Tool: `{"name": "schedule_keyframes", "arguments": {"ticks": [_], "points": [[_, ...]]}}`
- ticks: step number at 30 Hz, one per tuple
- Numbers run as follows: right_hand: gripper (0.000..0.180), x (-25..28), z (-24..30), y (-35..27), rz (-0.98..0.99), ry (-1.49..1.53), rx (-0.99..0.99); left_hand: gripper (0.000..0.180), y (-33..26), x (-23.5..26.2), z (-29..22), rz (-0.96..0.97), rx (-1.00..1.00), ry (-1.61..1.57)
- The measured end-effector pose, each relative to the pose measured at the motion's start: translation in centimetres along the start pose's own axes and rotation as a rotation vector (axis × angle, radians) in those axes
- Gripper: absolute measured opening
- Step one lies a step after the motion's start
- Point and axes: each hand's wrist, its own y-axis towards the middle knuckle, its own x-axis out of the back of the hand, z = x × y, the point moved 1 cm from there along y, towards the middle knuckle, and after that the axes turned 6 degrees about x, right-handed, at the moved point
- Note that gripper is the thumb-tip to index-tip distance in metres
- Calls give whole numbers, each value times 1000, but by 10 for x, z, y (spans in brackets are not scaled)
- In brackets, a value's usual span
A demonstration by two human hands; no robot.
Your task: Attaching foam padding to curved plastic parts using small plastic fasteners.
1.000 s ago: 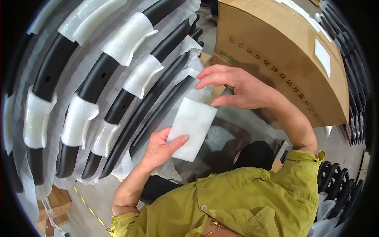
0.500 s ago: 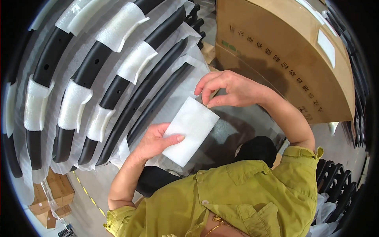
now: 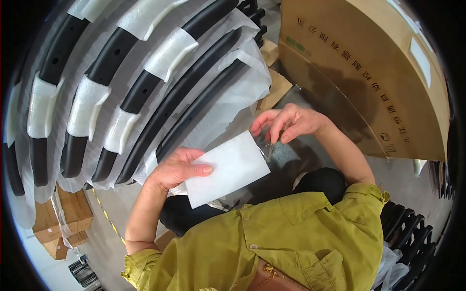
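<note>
My left hand (image 3: 183, 169) grips a white rectangular foam sheet (image 3: 228, 169), thumb on top and fingers underneath. At the sheet's far right edge is my right hand (image 3: 293, 123), its thumb and fingers bent and drawn together. A thin clear strip (image 3: 268, 149), like tape or film, hangs between its fingertips and the sheet's edge. To the left stand several curved black bars (image 3: 141, 97). White foam sleeves (image 3: 170, 53) wrap some of them, with thin white sheeting between the bars.
A large brown carton (image 3: 330, 63) stands at the upper right. Smaller cardboard boxes (image 3: 65, 213) sit at the lower left beside a yellow-and-black floor line (image 3: 108, 218). More black curved parts (image 3: 410, 228) are stacked at the lower right, with clear plastic (image 3: 391, 264) next to them.
The foam sheet has turned so its long side lies flatter across the view. My right hand has moved slightly right and down, and the clear strip now shows below its fingers.
</note>
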Motion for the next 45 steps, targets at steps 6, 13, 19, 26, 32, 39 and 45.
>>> {"name": "schedule_keyframes", "arguments": {"ticks": [6, 13, 19, 26, 32, 39, 45], "points": [[26, 11, 1, -1, -521, -273, -115, 23, -6, -8, -8, -253, -64, 61], [21, -6, -2, 12, -702, -371, -284, 21, -6, -24, -9, -535, -167, 584], [19, -19, -3, 13, -479, -600, -32, 20, -5, -30, -14, -556, -189, 730], [14, -20, -2, 13, -236, -873, 16, 21, -9, -22, -20, -277, -9, 360], [4, -19, 6, 5, -67, -540, 63, 24, -9, -7, -10, -153, 33, 96], [19, -15, 4, -5, -160, -130, 102, 30, 1, 2, 8, -71, 62, -123], [30, -24, 2, -2, -165, -613, 84, 33, 2, -2, 2, -79, 60, -88]]}}
